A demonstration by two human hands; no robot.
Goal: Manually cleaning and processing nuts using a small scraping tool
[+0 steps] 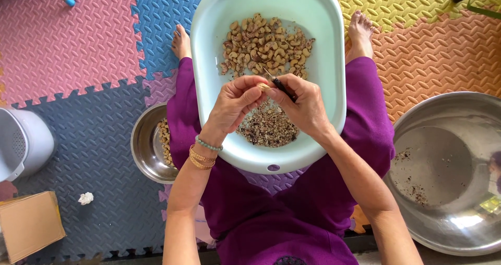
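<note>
Nut: single pale curved cashew kernel (263,86), pinched between both hands over the middle of the basin.
Left hand (235,102): fingers closed on the nut; bead bracelet + gold bangles at the wrist.
Right hand (302,106): closed round a small dark-handled knife (282,86), thin blade tip at the nut; hands touching.
Basin: pale mint oval plastic tub (209,40), smooth, resting on the lap of a person in purple cloth.
Basin contents: heap of tan curved unpeeled cashews (266,46) at far end; brown flaky skin scraps (269,129) at near end, under the hands.
Left side: small round steel bowl (146,145) w/ pale kernels, partly under the leg.
Right side: big shiny steel bowl (443,171), a few brown flecks inside.
Floor: ridged interlocking foam mats (68,51), pink, blue, yellow, orange, grey.
</note>
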